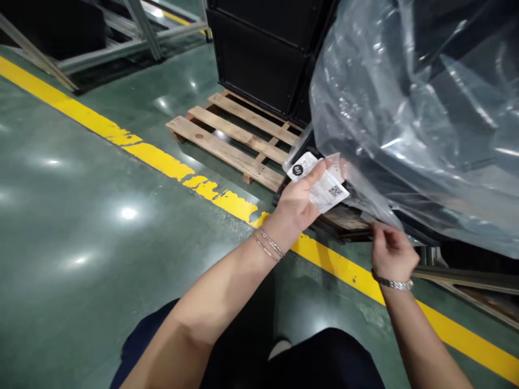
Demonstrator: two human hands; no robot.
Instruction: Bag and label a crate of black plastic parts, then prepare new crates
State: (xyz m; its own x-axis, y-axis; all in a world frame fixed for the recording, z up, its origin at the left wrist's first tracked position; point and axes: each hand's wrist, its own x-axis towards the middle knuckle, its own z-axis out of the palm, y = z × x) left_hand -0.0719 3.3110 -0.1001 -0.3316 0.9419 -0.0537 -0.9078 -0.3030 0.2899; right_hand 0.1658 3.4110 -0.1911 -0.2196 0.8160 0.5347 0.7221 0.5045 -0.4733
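Note:
Between the thumb and fingers of my left hand [302, 197] is a white printed label [329, 193], with a QR code and a round black mark on it. A clear plastic sheet [365, 92] drapes over dark boxes, and its lower edge hangs by both hands. My right hand [394, 253] is closed in a pinch at that lower edge, to the right of the label. The pinched edge looks like plastic film, though the fingertips are partly hidden and slightly blurred.
A wooden pallet [235, 138] carries stacked black crates [255, 65] ahead. A worn yellow line [158, 159] crosses the glossy green floor [81, 216]. Metal frames [146, 32] stand at the upper left, and another metal frame [462, 278] lies low on the right.

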